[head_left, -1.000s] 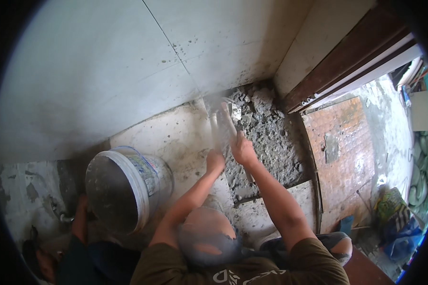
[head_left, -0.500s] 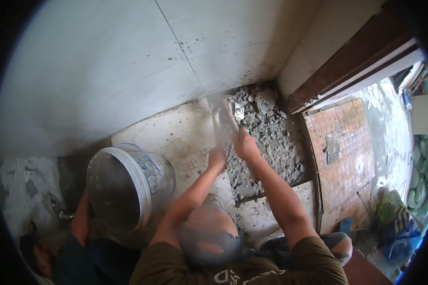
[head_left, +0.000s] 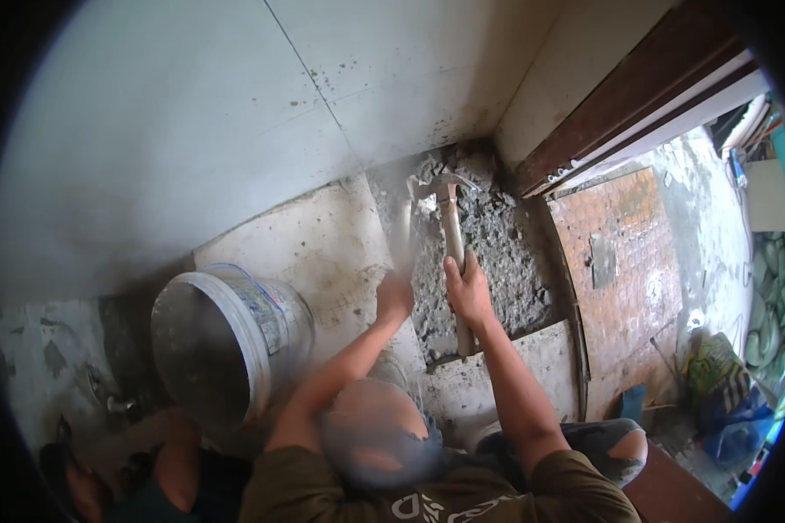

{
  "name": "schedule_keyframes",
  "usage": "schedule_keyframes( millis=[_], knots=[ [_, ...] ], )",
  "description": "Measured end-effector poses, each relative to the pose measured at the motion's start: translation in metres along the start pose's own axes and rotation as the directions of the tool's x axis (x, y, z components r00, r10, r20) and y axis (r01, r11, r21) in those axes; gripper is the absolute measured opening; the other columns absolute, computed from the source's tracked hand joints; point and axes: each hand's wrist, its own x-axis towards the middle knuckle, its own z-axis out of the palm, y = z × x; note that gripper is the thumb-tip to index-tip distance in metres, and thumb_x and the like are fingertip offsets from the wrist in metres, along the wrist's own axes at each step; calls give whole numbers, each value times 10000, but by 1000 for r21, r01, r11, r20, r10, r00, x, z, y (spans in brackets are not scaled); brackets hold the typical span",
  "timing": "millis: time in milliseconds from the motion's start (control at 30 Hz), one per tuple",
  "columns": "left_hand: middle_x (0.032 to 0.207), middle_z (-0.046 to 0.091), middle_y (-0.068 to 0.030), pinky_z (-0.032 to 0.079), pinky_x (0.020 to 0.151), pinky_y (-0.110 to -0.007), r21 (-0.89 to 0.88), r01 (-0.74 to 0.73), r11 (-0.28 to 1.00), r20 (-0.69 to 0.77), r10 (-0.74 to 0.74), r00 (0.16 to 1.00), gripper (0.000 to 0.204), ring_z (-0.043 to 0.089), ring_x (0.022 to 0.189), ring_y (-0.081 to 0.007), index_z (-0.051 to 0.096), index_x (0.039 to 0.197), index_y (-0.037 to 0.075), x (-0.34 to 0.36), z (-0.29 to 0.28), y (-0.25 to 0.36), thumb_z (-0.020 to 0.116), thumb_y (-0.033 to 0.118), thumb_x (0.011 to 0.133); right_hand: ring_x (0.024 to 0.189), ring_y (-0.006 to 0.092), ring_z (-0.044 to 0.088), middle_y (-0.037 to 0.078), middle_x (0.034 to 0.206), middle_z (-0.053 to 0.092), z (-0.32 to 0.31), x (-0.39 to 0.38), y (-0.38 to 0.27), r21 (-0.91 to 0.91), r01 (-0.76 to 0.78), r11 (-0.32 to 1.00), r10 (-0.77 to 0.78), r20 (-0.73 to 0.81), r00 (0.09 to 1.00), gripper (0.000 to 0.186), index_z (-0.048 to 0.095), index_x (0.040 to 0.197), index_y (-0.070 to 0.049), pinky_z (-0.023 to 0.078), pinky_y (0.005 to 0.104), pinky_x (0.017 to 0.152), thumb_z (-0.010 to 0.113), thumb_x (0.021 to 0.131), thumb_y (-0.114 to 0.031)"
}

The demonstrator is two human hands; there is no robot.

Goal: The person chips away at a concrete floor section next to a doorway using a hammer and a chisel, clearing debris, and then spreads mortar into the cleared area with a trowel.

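My right hand (head_left: 469,292) grips the wooden handle of a claw hammer (head_left: 452,228). The hammer's head is level with the upper end of a chisel (head_left: 404,231) in my left hand (head_left: 395,297); the chisel is blurred, so I cannot tell whether the two touch. Both tools are above broken grey rubble (head_left: 506,261), where the floor covering is gone along the wall. Pale floor tile (head_left: 318,231) borders the rubble on the left, and another tile strip (head_left: 501,375) lies on its near side.
A large white bucket (head_left: 257,349) lies tipped on its side at the left, with a co-worker's arm (head_left: 176,458) below it. Ahead rises a tiled wall (head_left: 209,131). A dark door frame (head_left: 628,105) and a stained board (head_left: 619,270) are on the right, with bags (head_left: 728,401) beyond.
The hammer has swung right and is now plainly visible beside the chisel, with my right hand slightly lower. The co-worker's arm has drawn down, away from the bucket.
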Motion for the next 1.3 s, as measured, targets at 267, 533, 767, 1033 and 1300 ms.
schedule_keyframes(
  millis=[267,533,767,1033,1300],
  knots=[
    [1036,620,-327,442,876,-523,-54,173,983,-55,-176,983,623,572,1045,-479,603,1019,-67,9,6,-30,311,483,999,420,144,530,52,568,521,16,1,4,-30,62,998,-62,7,998,347,458,885,-12,425,321,378,541,969,-338],
    [882,643,-318,469,782,-509,-46,69,997,-182,-76,980,597,623,902,-468,617,948,-106,16,32,-34,354,427,1002,713,462,614,279,743,610,41,12,15,-165,185,969,-198,-66,978,363,478,1011,13,480,514,656,525,958,-342],
    [659,613,-262,471,556,-485,-128,110,986,-153,-129,980,646,637,597,-400,612,804,-92,30,29,-59,344,460,1003,848,496,612,316,845,625,41,13,-2,-94,145,985,-137,82,987,342,467,1064,-6,492,523,735,515,955,-327],
    [823,657,-293,505,676,-483,-200,250,947,18,-252,968,565,671,763,-419,638,927,-81,24,5,-30,362,407,998,852,529,597,344,892,624,41,27,-20,-193,154,969,-137,97,986,413,482,1138,-2,478,571,752,492,948,-370],
    [534,547,-163,415,412,-446,-495,430,755,154,-411,898,607,574,443,-298,605,785,-76,29,-13,-13,381,448,992,900,537,578,372,909,603,36,35,-29,-246,189,951,-149,171,974,406,477,1031,19,461,586,786,479,945,-378]
  ],
)
